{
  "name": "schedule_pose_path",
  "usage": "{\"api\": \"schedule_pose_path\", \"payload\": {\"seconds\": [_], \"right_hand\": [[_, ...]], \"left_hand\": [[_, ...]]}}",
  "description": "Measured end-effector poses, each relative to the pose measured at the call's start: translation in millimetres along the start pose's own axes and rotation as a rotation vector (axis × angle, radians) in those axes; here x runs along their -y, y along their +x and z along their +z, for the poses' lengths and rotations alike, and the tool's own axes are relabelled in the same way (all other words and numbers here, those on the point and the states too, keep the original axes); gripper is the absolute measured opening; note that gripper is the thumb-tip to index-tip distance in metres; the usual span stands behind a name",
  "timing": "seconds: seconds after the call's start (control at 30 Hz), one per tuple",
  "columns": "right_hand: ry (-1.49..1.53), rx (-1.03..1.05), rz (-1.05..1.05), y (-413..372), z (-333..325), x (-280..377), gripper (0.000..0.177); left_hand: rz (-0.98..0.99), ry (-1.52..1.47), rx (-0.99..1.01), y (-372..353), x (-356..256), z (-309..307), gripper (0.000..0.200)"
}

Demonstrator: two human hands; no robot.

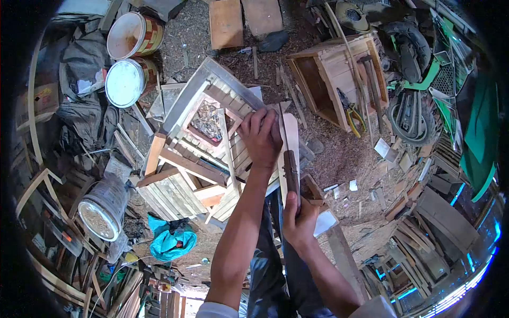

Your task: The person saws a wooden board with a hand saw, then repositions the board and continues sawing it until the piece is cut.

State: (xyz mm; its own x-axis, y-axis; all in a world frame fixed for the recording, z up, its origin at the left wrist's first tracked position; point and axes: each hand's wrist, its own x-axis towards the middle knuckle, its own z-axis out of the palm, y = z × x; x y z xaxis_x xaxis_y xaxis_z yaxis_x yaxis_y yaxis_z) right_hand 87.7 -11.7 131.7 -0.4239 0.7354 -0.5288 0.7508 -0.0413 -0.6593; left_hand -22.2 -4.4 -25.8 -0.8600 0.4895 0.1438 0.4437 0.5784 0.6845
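My right hand (300, 222) is closed around the brown handle of a handsaw (291, 168), whose thin blade is seen edge-on and points away from me. Under and beside the blade lies a pale wooden board (290, 132). My left hand (261, 137) is closed at the board's left edge, fingers bent over, just left of the blade; its thumb is mostly hidden. Both hands are over a slatted wooden workbench (241, 95). Left of my left hand, a square tray (193, 133) in the bench top holds many small metal pieces, with a wood strip (227, 143) across its side.
Pliers with yellow handles (354, 121) and a hammer (371, 79) hang on a wooden box (328, 71) at the right. Two buckets (124, 82) stand back left. A teal bag (172, 241) lies near the bench. Wood scraps and a green motorbike (424, 79) surround the floor.
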Motion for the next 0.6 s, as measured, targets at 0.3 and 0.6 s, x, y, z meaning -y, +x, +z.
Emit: {"api": "schedule_pose_path", "payload": {"seconds": [0.3, 0.6], "right_hand": [[-0.01, 0.213, 0.346, -28, -54, 37, 0.034], [0.061, 0.163, 0.337, -68, -56, 38, 0.039]], "left_hand": [[-0.007, -0.009, -0.035, 0, -4, 0, 0.016], [0.021, -0.035, -0.021, -3, -1, -2, 0.014]]}}
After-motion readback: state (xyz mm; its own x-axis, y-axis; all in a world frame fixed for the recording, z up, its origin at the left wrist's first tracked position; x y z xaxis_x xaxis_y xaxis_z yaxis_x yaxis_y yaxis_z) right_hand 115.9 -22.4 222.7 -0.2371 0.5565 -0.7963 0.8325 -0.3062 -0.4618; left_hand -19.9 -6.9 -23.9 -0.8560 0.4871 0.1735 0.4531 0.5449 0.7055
